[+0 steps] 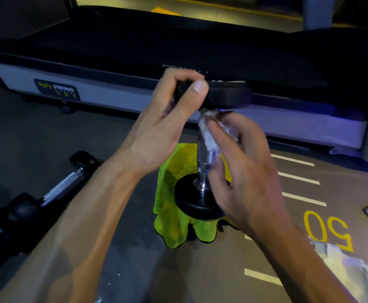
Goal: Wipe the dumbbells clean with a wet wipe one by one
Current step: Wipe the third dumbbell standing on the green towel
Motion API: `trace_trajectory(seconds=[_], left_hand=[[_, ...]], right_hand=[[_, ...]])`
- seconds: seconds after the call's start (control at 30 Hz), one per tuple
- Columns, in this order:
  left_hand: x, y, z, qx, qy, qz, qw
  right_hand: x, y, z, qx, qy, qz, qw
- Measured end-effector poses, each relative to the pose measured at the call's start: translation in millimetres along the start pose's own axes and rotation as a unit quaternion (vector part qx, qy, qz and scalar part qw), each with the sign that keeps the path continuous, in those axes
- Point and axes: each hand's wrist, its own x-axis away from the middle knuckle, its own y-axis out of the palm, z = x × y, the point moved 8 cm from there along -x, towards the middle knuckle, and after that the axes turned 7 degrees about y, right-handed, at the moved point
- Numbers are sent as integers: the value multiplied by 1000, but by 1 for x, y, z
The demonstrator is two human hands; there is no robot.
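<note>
Gripping the upper head of the dumbbell (202, 147) with our left hand (167, 125), thumb on its rim and fingers curled over the top, we hold it upright. Our right hand (244, 171) pinches the wet wipe (208, 134) against the chrome handle just under that head. Its lower head stands on a yellow-green cloth (174, 215) spread on the floor (134, 259). Another dumbbell (54, 189) lies on the floor to our left. White lines (299, 178) and a yellow "50" (329, 228) mark the floor at right, near a wipe packet (353, 270). Behind stands a treadmill (113, 88) labelled "Body Strong".
</note>
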Motion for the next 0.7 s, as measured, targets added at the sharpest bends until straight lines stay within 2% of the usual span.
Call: trace_trajectory(seconds=[0.17,0.4,0.57,0.7], left_hand=[[-2,0,0,-1,3,3,1000],[-1,4,4,11,9,-5,1000],[0,3,3,15,7,2,1000],[-1,6,4,19,16,-3,1000]], right_hand=[[25,9,-1,28,5,-6,1000],[-11,-20,-3,31,-29,89,995],[-4,-27,-6,21,-14,133,991],[-11,-32,-14,19,-50,165,985]])
